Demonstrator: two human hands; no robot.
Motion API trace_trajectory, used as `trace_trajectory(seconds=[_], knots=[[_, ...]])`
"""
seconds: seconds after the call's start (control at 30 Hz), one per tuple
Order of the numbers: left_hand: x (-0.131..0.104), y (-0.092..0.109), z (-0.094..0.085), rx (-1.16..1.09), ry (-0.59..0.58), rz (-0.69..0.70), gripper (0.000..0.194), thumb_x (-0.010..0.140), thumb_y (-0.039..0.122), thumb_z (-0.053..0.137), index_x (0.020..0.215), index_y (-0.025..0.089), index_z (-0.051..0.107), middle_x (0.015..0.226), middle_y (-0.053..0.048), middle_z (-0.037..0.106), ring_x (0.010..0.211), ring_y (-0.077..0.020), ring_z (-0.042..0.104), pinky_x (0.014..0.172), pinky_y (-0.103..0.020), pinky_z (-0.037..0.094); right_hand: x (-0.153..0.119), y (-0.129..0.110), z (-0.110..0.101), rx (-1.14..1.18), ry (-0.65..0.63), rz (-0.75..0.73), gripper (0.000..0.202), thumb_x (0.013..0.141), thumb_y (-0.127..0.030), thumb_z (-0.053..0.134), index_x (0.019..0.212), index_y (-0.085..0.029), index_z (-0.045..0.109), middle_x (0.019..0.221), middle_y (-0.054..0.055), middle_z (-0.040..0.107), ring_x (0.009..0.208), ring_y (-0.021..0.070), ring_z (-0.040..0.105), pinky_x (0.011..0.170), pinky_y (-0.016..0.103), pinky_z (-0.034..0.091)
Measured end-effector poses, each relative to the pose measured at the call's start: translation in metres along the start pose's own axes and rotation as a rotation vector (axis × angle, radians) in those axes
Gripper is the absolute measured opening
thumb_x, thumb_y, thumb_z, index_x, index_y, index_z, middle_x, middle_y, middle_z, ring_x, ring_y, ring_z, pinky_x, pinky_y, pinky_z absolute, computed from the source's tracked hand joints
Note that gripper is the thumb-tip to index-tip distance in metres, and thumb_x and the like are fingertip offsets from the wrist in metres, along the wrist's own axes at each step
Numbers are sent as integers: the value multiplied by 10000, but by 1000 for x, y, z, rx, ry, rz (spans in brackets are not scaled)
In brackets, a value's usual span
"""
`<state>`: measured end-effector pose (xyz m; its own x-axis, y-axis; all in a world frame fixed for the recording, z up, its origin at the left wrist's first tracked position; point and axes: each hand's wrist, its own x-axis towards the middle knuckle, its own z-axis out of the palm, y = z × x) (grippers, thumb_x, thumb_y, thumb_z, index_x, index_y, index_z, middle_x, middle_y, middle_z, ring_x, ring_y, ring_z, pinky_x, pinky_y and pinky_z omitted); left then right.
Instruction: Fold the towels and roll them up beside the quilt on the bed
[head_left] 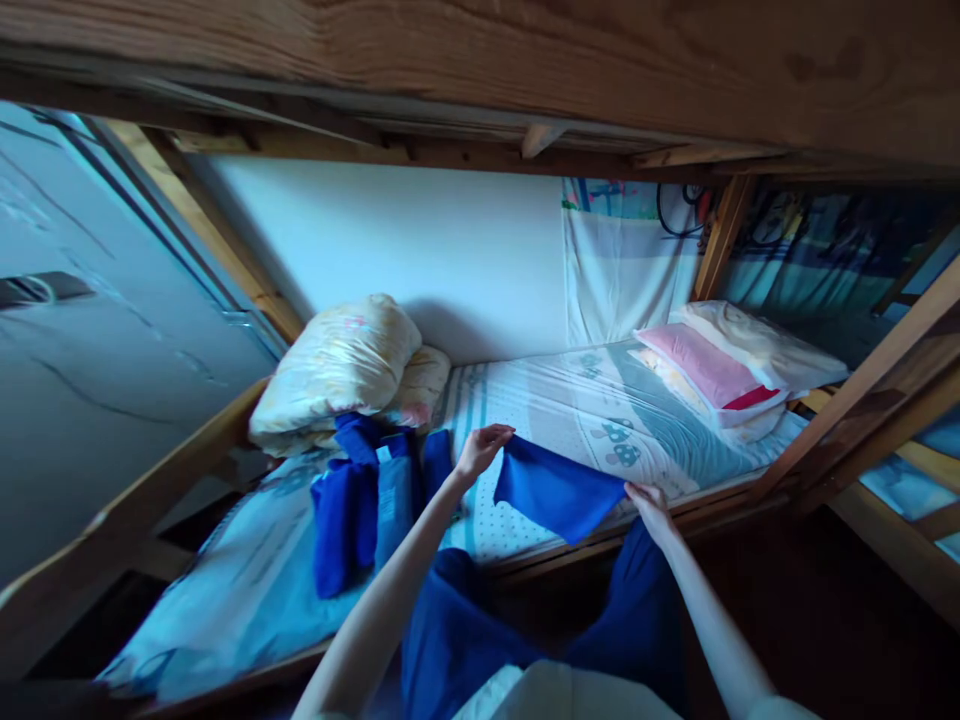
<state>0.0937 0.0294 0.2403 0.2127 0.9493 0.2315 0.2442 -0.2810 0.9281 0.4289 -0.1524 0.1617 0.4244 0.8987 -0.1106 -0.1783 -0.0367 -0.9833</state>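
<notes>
A piece of bright blue cloth [555, 490] is stretched between my two hands above the front edge of the lower bunk. My left hand [484, 450] pinches its upper left corner. At the right corner, my right hand [649, 502] grips it between thumb and fingers. The cloth hangs down in the middle, and its kind is not clear. Left of my left hand lie several folded blue garments [345, 520] on the mattress, with a lighter blue folded piece [395, 495] among them.
A bundled quilt [345, 365] sits at the left end of the patterned mattress [540, 400]. Pillows [705, 365] are stacked at the right end. Overhead runs the upper bunk's wooden beam [480, 60]. A wooden post [862, 400] stands at the right, with another bed beyond it.
</notes>
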Motion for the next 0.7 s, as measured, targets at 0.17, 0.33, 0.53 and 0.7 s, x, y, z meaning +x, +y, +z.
trace_trajectory(seconds=[0.17,0.33,0.53,0.7], knots=[[-12,24,-34,-67,184,13,784,560,840,787,913,141,814,831,-101,796,747,-207,689,690,-305,542,27,-66,32,157,-62,-77,545,415,-551,972,672,-180,667,638,-7,667,607,127,577,615,259,472],[-30,31,-55,-102,281,-13,829,518,811,835,961,110,826,915,-141,809,832,-246,720,767,-332,557,41,-96,57,192,-113,-173,565,421,-473,1003,784,-213,657,626,-61,642,595,110,576,605,234,482],[-40,28,-67,-126,338,-64,799,442,759,888,933,130,840,936,-143,814,885,-288,742,845,-379,574,41,-103,65,-18,-172,-289,490,540,-499,959,880,-181,806,772,18,745,724,152,659,720,281,543],[-52,26,-72,-161,325,-97,756,433,694,921,934,133,843,915,-130,815,860,-270,740,829,-358,574,36,-97,60,-74,-164,-243,559,529,-560,950,927,-183,843,895,72,809,850,230,728,827,362,582]])
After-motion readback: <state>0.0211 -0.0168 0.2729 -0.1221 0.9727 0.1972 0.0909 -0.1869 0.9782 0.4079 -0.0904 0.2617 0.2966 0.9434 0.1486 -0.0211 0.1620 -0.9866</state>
